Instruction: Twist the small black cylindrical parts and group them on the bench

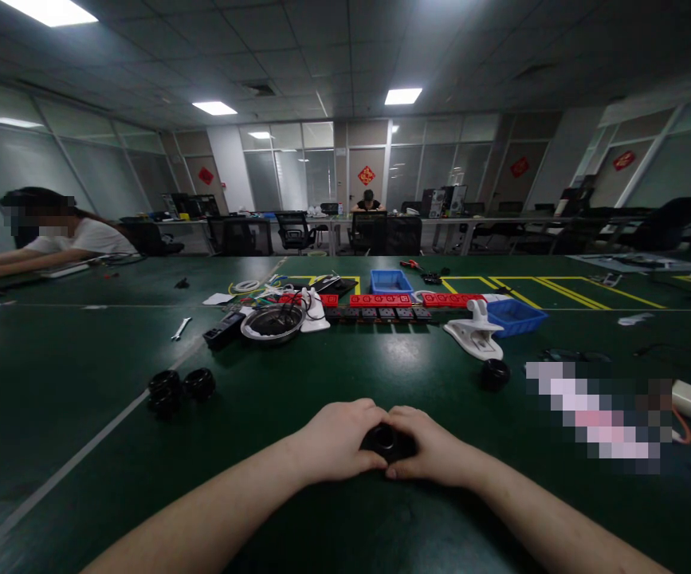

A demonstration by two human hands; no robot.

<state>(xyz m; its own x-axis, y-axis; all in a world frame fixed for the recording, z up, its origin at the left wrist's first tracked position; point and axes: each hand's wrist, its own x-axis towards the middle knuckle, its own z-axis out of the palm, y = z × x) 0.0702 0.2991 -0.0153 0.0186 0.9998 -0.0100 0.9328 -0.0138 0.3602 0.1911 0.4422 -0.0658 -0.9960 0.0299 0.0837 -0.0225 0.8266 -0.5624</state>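
Note:
My left hand [345,438] and my right hand [425,446] meet near the front of the green table [297,518]. Between them is a black round part [384,436] with a hole in its middle. Fingers and thumbs of both hands are closed around its sides, hiding much of it. Similar black round parts lie apart from my hands: one [494,374] off to the right, and a small group [200,383] to the left, where some seem stacked.
Beyond my hands lie red power strips [380,300], a metal bowl [273,325], white clip stands [477,331], blue trays [516,318] and a wrench [182,328]. A blurred-out object [590,414] lies at right. One person [82,231] sits at left, another [368,203] far back.

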